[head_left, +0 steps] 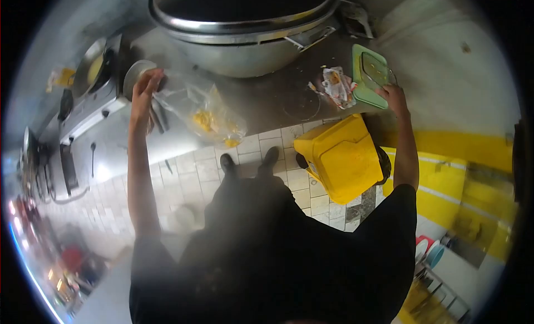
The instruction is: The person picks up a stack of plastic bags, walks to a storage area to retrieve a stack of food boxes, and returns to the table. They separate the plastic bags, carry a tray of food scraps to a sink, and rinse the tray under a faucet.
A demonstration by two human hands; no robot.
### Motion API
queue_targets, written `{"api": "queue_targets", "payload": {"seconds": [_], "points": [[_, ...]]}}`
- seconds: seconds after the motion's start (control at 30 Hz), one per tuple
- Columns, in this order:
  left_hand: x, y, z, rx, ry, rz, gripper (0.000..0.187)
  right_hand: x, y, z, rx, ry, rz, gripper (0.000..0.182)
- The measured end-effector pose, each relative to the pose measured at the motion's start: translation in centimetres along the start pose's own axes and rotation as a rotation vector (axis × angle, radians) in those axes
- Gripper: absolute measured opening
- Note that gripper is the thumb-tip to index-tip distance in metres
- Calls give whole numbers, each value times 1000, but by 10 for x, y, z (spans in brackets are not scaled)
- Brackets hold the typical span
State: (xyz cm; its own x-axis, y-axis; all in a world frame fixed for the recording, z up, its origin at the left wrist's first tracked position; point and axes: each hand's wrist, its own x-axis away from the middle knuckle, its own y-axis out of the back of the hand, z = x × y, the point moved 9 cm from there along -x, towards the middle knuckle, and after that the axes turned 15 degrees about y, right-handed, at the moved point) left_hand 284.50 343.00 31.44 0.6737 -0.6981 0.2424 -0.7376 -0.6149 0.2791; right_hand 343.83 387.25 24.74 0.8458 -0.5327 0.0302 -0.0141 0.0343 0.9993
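Observation:
My left hand is closed at the upper left edge of a clear plastic bag, beside a small pale dish. Yellow food pieces lie low in the bag, which hangs over the counter's front edge. On the right, my right hand is closed at the near end of a flat, dark-rimmed utensil, whose exact kind I cannot make out. That utensil is over a green tray or board. A crumpled, printed wrapper rests just left of the green piece.
A large lidded metal pot stands at the back of the counter. Below the counter's right part is a yellow bin. At the left are a stove and a pan.

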Motion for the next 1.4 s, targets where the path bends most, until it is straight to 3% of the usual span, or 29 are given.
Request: {"api": "queue_targets", "payload": {"seconds": [0.03,0.1,0.17,0.2,0.27,0.3,0.33,0.37,0.4,0.43,0.47,0.5,0.63,0.67,0.7,0.77,0.8,0.9,1.03,1.1,1.2,1.27,1.33,1.4], "points": [[5,6,0,-10,-13,-34,27,0,-14,4,116,119,-65,41],[17,5,-8,15,-18,-46,27,8,-55,-10,84,104,-57,31],[16,12,1,53,-21,-78,25,24,-43,18,307,46,-328,22],[24,13,3,48,-9,-100,25,20,-48,39,292,66,-328,22],[37,7,-1,134,-22,-61,21,19,-26,86,-41,-59,-714,22],[45,4,-4,133,-15,-77,21,12,-27,142,-236,-129,-695,18],[53,1,-6,141,6,-87,21,-2,-66,195,-773,-250,-556,17],[59,-1,-7,150,20,-91,22,-16,-48,283,-1128,-100,-526,17],[63,-1,-7,141,18,-76,23,-31,-79,348,-1366,-129,-329,24],[69,-1,-10,144,9,-77,23,-43,-59,412,-1084,66,-311,30],[77,-3,-11,291,3,-10,24,-55,-59,461,-989,76,-188,29],[85,-2,-10,439,-3,57,25,-64,-62,491,-863,69,-304,26],[130,25,3,573,-59,112,35,-64,-84,529,-646,71,-564,18],[143,35,9,584,-42,133,39,-61,-94,529,-835,14,-393,14],[164,46,22,606,-25,111,39,-49,-70,531,-975,105,-449,10],[197,69,36,587,-52,122,40,-15,-25,521,-1328,-29,-579,13],[221,78,51,569,-13,110,42,1,-2,520,-1519,-5,-747,14],[295,95,80,511,-1,136,43,45,41,539,-1414,-89,-797,15],[348,123,136,511,-2,212,40,62,44,592,-1054,59,-663,15],[356,126,183,484,21,237,39,54,-23,619,-808,17,-158,19],[344,107,289,612,197,180,39,51,-103,634,-840,-43,-83,17],[344,93,338,642,308,133,39,62,-155,663,-1121,-260,200,14],[349,82,350,601,314,145,40,73,-191,691,-1221,-297,396,16],[348,66,362,553,311,152,41,81,-219,701,-1225,-340,415,16]]}}
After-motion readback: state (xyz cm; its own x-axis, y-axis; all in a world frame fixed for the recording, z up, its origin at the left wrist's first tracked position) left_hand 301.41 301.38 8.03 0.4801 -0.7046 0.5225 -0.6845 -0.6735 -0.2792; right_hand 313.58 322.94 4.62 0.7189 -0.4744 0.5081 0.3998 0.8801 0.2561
